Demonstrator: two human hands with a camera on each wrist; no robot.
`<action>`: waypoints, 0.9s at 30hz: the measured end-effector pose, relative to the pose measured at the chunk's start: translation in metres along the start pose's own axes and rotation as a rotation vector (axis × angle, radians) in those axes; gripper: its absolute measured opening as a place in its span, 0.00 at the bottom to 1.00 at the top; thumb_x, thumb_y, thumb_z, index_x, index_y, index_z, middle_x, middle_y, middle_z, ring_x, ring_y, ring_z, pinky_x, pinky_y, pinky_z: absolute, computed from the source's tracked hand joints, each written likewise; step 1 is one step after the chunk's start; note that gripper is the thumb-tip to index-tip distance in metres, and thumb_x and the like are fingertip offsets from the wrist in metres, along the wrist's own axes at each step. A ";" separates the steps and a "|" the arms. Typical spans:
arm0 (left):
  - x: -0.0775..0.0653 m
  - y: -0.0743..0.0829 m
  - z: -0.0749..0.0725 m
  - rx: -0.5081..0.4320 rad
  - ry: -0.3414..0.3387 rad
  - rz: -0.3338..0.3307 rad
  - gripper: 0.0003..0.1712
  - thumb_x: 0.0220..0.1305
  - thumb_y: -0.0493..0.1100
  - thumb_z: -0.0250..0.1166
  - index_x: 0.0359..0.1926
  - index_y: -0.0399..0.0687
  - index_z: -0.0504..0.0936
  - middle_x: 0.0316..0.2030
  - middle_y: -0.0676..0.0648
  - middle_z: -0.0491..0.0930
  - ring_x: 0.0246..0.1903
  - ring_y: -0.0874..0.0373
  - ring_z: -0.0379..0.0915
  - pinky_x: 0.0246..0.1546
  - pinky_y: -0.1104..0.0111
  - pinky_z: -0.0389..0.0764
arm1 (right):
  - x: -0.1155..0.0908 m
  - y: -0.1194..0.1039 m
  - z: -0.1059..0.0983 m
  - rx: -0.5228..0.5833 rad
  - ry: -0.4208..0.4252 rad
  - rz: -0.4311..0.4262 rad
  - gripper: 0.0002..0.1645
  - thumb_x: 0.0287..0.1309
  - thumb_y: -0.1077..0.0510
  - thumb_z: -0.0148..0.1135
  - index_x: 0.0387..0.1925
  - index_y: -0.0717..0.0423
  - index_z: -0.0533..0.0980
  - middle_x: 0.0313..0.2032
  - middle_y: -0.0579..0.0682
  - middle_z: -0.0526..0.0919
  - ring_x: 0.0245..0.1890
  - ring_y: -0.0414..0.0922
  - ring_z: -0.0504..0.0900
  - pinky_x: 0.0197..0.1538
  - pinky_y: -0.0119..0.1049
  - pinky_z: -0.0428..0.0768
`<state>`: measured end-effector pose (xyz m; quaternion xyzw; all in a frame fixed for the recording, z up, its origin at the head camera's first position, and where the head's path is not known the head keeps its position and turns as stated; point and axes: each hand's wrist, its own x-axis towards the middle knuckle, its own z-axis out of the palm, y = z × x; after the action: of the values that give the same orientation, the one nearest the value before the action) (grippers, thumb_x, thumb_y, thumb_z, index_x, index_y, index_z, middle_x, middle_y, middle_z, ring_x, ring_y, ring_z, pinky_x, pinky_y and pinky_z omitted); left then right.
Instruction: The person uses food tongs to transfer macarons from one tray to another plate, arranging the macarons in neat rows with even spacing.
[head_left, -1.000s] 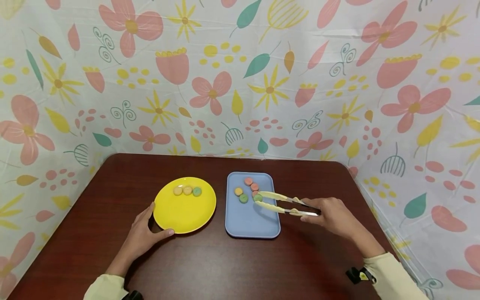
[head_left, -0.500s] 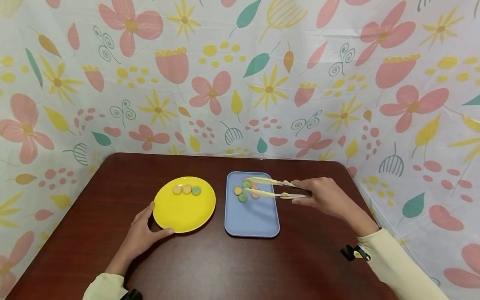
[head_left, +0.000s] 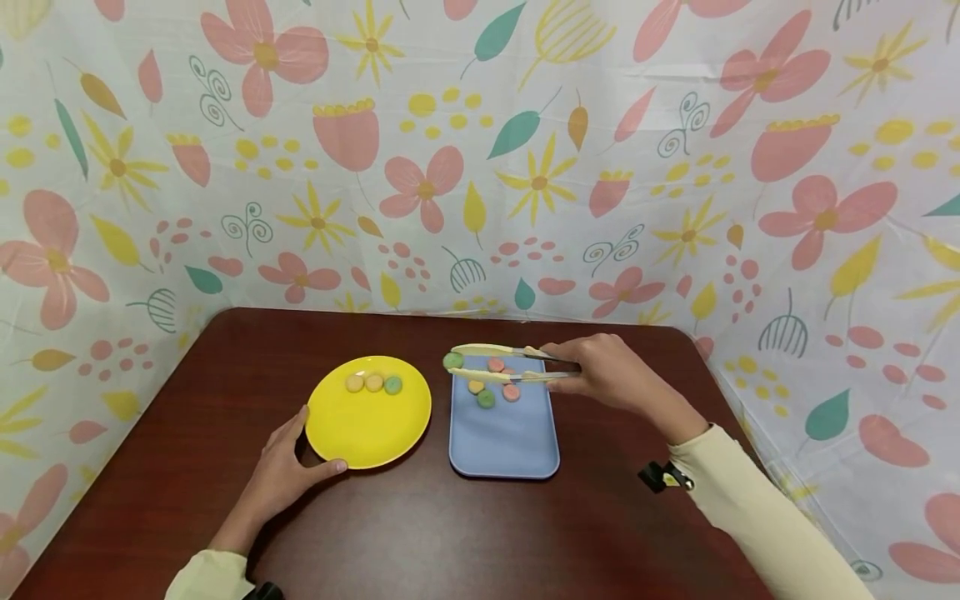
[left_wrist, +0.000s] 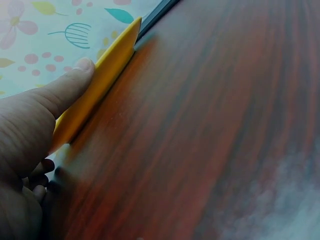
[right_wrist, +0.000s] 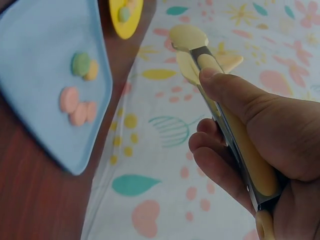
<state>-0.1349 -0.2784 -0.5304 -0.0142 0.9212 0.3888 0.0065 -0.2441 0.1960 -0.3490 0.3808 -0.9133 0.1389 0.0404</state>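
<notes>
In the head view my left hand (head_left: 281, 471) holds the near left rim of a round yellow plate (head_left: 367, 429), thumb in front and fingers at the side. The left wrist view shows the thumb (left_wrist: 75, 82) against the plate's edge. Two beige macarons (head_left: 363, 382) and a green macaron (head_left: 393, 385) lie in a row on the plate. My right hand (head_left: 607, 371) grips a pair of tongs (head_left: 495, 377) with cream tips and metal arms. Between the tips is another green macaron (head_left: 453, 361), over the left edge of the blue tray (head_left: 504, 442).
Pink macarons (head_left: 511, 392), a yellow macaron (head_left: 476, 387) and a green macaron (head_left: 486, 399) lie on the tray. The dark wooden table (head_left: 420, 533) runs back to a flowered cloth (head_left: 480, 250), which hangs behind and at both sides.
My right hand has moved left and slightly back, and the tongs have carried the green macaron from among the others to the tray's left edge. My left hand stays on the plate.
</notes>
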 end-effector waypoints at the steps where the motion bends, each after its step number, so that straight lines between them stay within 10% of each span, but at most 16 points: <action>1: 0.000 0.000 0.000 -0.001 0.002 0.000 0.74 0.52 0.70 0.76 0.82 0.39 0.41 0.79 0.31 0.48 0.75 0.30 0.41 0.64 0.28 0.55 | 0.004 -0.002 0.000 0.009 0.000 -0.009 0.33 0.55 0.48 0.78 0.60 0.57 0.82 0.49 0.51 0.89 0.35 0.39 0.86 0.36 0.38 0.81; 10: 0.000 -0.002 0.001 0.003 0.022 0.005 0.75 0.51 0.70 0.76 0.82 0.39 0.42 0.79 0.32 0.49 0.75 0.30 0.42 0.64 0.28 0.56 | 0.041 -0.018 0.019 0.021 -0.012 -0.084 0.28 0.55 0.41 0.76 0.56 0.47 0.86 0.33 0.40 0.89 0.17 0.31 0.68 0.25 0.29 0.70; 18: 0.000 -0.002 0.003 -0.001 0.023 0.013 0.74 0.51 0.69 0.76 0.82 0.39 0.43 0.79 0.32 0.49 0.75 0.30 0.42 0.65 0.29 0.56 | 0.060 -0.027 0.040 0.055 -0.044 -0.118 0.30 0.56 0.48 0.77 0.59 0.56 0.83 0.43 0.48 0.91 0.24 0.32 0.79 0.31 0.32 0.76; 27: 0.000 0.000 0.001 0.001 0.022 -0.002 0.75 0.50 0.70 0.76 0.81 0.38 0.43 0.78 0.31 0.49 0.75 0.30 0.42 0.65 0.29 0.56 | 0.079 -0.038 0.066 0.073 -0.096 -0.106 0.27 0.56 0.44 0.76 0.55 0.51 0.85 0.23 0.37 0.82 0.16 0.30 0.72 0.25 0.27 0.73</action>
<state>-0.1346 -0.2780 -0.5312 -0.0194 0.9213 0.3883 -0.0034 -0.2710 0.0972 -0.3895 0.4361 -0.8870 0.1513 -0.0099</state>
